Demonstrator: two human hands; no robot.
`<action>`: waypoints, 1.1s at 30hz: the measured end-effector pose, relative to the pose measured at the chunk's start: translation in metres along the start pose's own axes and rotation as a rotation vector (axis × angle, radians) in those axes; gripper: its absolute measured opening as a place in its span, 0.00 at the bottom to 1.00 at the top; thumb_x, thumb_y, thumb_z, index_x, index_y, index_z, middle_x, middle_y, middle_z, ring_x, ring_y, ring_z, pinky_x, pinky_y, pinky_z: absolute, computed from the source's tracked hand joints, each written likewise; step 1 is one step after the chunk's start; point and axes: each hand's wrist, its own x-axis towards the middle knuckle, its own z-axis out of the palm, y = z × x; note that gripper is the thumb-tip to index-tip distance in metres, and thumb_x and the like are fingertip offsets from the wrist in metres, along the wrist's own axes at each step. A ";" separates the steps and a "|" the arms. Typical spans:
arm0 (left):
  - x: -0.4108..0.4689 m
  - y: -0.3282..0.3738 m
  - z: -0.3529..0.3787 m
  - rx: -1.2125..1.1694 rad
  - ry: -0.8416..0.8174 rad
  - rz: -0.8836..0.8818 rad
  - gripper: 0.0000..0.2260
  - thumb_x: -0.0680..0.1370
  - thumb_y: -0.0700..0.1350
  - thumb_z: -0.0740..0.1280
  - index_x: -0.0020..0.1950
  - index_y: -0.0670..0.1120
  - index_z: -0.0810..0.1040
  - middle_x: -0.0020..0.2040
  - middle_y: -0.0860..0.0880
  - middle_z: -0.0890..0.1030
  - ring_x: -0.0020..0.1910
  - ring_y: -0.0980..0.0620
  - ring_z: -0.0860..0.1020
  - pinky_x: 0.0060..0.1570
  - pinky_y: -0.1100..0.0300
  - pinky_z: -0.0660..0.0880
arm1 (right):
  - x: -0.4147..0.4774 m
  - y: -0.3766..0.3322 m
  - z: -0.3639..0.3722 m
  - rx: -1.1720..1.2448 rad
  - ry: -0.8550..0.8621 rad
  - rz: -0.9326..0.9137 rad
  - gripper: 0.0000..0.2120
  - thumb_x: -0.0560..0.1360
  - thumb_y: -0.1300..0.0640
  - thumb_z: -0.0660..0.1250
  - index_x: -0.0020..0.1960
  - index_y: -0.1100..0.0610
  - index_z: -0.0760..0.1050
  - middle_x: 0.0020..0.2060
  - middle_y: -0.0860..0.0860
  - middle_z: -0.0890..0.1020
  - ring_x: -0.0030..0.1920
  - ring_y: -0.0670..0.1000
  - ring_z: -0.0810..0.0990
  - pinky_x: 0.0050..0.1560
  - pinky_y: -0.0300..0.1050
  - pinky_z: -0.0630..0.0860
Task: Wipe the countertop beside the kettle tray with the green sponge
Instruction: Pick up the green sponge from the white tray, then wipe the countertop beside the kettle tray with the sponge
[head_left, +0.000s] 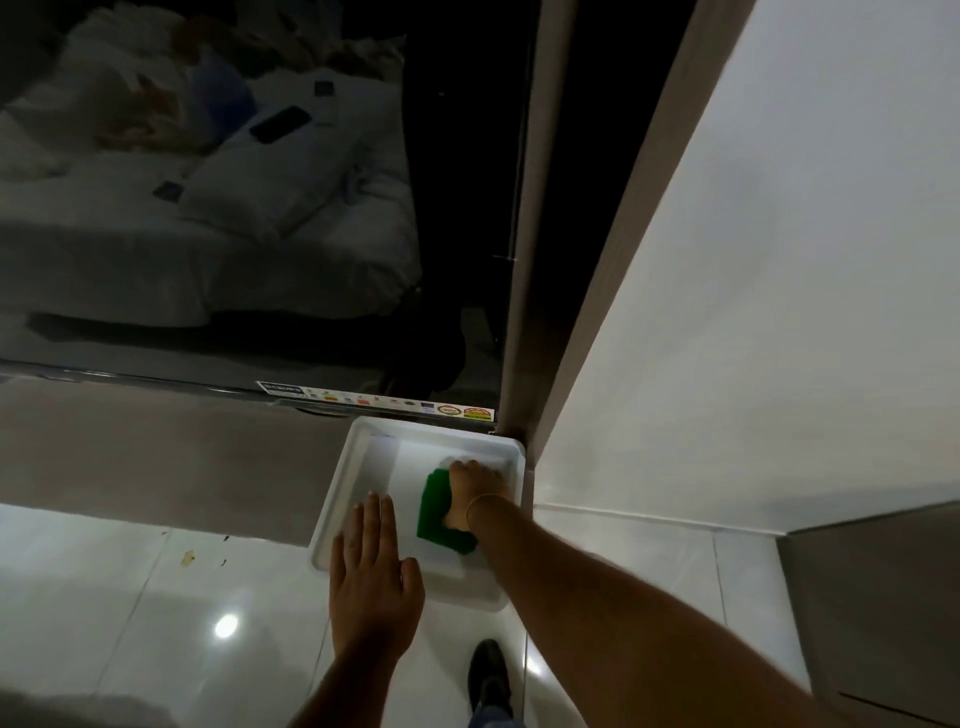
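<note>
A white tray (358, 452) rests on the brown countertop (171, 462) in the corner by the wall. Inside it lies the green sponge (435, 506), pressed flat against the tray floor on its right side. My right hand (475, 488) lies on top of the sponge and grips it, with a thin bangle at the wrist. My left hand (371, 577) rests flat, fingers spread, on the tray's near left rim and floor. No kettle is in view.
A dark TV screen (208, 208) stands behind the counter and reflects a bed. A white wall (753, 312) rises on the right, with a brown cabinet (872, 597) below it. Glossy white floor tiles (130, 597) and my dark shoe (488, 670) show beneath the counter edge.
</note>
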 end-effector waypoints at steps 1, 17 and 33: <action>0.002 0.002 0.001 0.002 -0.004 0.001 0.37 0.78 0.57 0.39 0.87 0.48 0.40 0.88 0.46 0.40 0.87 0.48 0.39 0.87 0.45 0.41 | 0.005 0.001 0.001 0.031 -0.033 0.019 0.34 0.80 0.52 0.76 0.81 0.58 0.65 0.74 0.60 0.74 0.75 0.61 0.74 0.75 0.49 0.75; -0.014 0.152 -0.031 -0.201 0.017 0.170 0.38 0.74 0.50 0.51 0.85 0.40 0.59 0.86 0.40 0.63 0.85 0.39 0.62 0.84 0.36 0.57 | -0.108 0.093 -0.022 0.785 0.166 0.021 0.29 0.76 0.60 0.73 0.74 0.55 0.68 0.64 0.59 0.83 0.63 0.61 0.83 0.63 0.52 0.82; -0.181 0.537 0.131 -0.055 -0.427 1.307 0.33 0.76 0.45 0.54 0.82 0.42 0.69 0.83 0.43 0.69 0.81 0.40 0.70 0.81 0.55 0.51 | -0.457 0.486 0.106 1.631 0.697 0.786 0.08 0.70 0.59 0.75 0.49 0.55 0.84 0.44 0.52 0.88 0.42 0.50 0.87 0.40 0.41 0.84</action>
